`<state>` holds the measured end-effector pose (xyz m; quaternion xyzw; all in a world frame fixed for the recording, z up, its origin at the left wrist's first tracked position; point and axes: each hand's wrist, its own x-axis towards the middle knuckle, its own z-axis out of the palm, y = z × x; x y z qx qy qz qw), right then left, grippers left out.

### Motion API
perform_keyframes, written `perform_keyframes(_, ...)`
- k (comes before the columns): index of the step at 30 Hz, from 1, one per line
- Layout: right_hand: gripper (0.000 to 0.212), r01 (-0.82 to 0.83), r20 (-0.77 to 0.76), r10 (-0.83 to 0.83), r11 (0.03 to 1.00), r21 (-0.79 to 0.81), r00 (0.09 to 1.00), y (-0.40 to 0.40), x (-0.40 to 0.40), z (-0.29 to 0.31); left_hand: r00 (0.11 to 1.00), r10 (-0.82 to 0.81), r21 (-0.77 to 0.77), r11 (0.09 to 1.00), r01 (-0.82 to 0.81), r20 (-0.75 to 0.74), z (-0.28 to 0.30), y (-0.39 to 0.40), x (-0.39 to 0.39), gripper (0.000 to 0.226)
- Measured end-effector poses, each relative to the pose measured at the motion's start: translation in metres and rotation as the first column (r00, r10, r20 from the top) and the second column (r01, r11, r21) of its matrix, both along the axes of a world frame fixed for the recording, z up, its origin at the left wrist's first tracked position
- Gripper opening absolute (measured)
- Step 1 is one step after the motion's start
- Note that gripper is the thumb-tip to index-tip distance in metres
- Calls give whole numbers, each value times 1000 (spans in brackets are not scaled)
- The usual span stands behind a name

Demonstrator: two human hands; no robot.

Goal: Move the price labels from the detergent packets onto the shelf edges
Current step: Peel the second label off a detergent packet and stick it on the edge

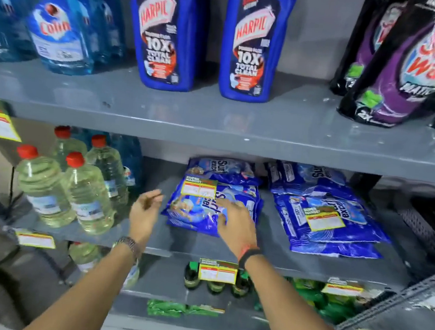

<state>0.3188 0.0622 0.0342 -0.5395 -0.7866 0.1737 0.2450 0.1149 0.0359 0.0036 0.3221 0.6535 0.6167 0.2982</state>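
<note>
Both our hands are open and empty: left hand beside the left Surf Excel packet stack, right hand resting on it, near its price label.

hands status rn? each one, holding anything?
Left hand: open, empty, beside the left stack of detergent packets.
Right hand: open, fingers spread on that stack, holding nothing; its price label not yet picked up.

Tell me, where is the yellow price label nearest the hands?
It lies on the left stack of blue detergent packets, middle shelf: the yellow price label, just above both hands.
</note>
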Motion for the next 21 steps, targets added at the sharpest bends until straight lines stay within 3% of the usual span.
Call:
perform_keyframes(5, 32, 88, -73, -104, 977, -196, 992, 41, 26, -19, 995, -97, -300, 949, 93, 0, -2, 38, 9, 16)
perform_keyframes(7, 27, 116, -130, -150, 964, -239, 980, 63, 22, -24, 996, -90, -388, 919, 75, -21, -3, 56, 0, 22)
perform_keyframes(9, 24, 141, -228, -215, 943, -301, 950, 82, 14, -28, 992, -91, -393, 918, 51, -85, -5, 71, -5, 32)
perform_keyframes(12, 25, 153, -351, -300, 908, -390, 887, 101, -2, -34, 996, -57, -357, 934, 27, -72, -11, 92, -9, 25)
perform_keyframes(16, 26, 123, -376, -311, 886, -448, 873, 122, -27, -39, 998, -57, -347, 936, 66, 34, -16, 112, -12, 32)
perform_keyframes(21, 28, 176, -318, -367, 849, -497, 874, 140, -51, -48, 993, -69, -338, 936, 96, 92, -27, 126, -20, 25)
